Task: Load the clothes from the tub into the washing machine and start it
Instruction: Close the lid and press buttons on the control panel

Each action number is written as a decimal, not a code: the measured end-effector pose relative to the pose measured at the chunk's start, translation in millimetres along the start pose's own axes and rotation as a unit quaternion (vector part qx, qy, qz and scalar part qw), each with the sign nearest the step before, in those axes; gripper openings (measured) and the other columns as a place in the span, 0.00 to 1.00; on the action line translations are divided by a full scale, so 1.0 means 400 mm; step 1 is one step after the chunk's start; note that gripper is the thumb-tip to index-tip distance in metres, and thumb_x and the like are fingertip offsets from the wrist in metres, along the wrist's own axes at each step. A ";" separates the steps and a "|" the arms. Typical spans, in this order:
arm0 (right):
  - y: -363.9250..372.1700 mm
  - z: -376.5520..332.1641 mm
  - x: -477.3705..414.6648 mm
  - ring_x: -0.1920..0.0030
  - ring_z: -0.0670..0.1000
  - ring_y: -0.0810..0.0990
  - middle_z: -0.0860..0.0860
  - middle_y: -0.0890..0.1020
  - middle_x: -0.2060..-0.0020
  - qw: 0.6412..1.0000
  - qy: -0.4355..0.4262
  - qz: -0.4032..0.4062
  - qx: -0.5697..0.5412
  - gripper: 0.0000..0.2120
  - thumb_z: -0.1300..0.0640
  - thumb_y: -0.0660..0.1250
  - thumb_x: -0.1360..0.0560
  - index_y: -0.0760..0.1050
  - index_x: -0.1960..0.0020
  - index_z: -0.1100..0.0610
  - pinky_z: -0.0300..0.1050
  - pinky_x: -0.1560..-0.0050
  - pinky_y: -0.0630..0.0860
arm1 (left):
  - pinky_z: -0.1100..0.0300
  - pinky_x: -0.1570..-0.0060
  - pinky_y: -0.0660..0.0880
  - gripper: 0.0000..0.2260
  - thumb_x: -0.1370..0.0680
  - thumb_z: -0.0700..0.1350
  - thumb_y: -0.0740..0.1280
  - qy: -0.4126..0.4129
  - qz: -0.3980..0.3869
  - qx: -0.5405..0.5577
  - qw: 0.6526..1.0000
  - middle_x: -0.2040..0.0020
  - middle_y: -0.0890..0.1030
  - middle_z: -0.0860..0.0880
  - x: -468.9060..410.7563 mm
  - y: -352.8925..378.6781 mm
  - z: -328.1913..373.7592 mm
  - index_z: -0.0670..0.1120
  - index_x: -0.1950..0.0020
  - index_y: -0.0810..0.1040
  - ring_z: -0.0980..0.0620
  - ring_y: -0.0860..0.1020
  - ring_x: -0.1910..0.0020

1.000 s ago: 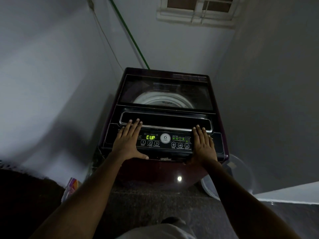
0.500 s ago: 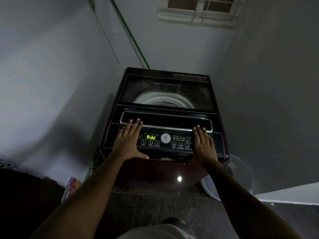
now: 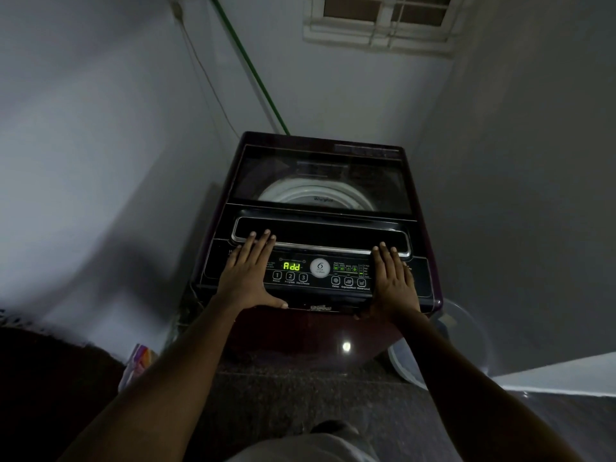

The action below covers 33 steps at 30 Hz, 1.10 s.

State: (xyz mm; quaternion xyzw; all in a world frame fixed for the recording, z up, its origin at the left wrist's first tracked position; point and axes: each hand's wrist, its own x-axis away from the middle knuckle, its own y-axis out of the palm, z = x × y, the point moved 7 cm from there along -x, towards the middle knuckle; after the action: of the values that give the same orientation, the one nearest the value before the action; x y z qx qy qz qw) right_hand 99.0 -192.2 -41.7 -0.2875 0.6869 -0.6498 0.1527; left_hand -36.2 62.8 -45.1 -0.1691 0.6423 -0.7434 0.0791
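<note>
A dark maroon top-loading washing machine (image 3: pixel 320 331) stands in the corner with its glass lid (image 3: pixel 320 175) down; the white drum rim shows through it. The control panel display (image 3: pixel 291 265) glows green with "Add". My left hand (image 3: pixel 248 275) lies flat on the panel's left side, fingers straight, tips at the chrome lid handle. My right hand (image 3: pixel 393 281) lies flat on the panel's right side in the same way. A translucent plastic tub (image 3: pixel 466 341) sits on the floor to the right of the machine; its inside is too dim to read.
Grey walls close in on the left, back and right. A green hose (image 3: pixel 253 71) runs down the back wall to the machine. A colourful packet (image 3: pixel 140 361) leans on the floor at the left wall. A window (image 3: pixel 383 18) sits high above.
The display changed from "CUP" to "Add". Both hands have stayed flat on the panel.
</note>
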 end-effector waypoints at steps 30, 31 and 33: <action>-0.004 0.001 -0.006 0.25 0.51 0.31 0.50 0.35 0.23 1.000 -0.005 -0.006 -0.019 0.72 0.26 0.71 0.50 0.34 0.23 0.55 0.53 0.27 0.36 | 0.50 0.28 0.35 0.67 0.45 0.78 0.68 0.005 0.008 0.002 1.000 0.23 0.29 0.53 0.003 -0.001 -0.001 0.51 0.23 0.30 0.50 0.30 0.24; -0.005 0.002 -0.007 0.25 0.51 0.31 0.50 0.36 0.23 1.000 -0.006 -0.004 -0.026 0.72 0.26 0.72 0.50 0.35 0.23 0.55 0.53 0.27 0.37 | 0.50 0.28 0.35 0.67 0.45 0.78 0.67 0.006 0.009 0.003 1.000 0.23 0.29 0.53 0.002 -0.001 -0.002 0.51 0.23 0.30 0.50 0.30 0.24; -0.007 0.004 -0.009 0.24 0.50 0.32 0.49 0.37 0.23 0.999 -0.007 0.001 -0.041 0.72 0.24 0.71 0.51 0.36 0.23 0.54 0.54 0.26 0.38 | 0.50 0.28 0.35 0.68 0.45 0.78 0.67 0.006 0.010 0.004 1.000 0.23 0.29 0.53 0.001 0.000 -0.002 0.51 0.23 0.30 0.50 0.31 0.24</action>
State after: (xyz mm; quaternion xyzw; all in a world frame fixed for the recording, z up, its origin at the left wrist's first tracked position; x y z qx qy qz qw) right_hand 103.5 -191.3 -39.9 -0.2974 0.7120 -0.6191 0.1458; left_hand -36.8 63.4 -45.1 -0.1578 0.6411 -0.7465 0.0828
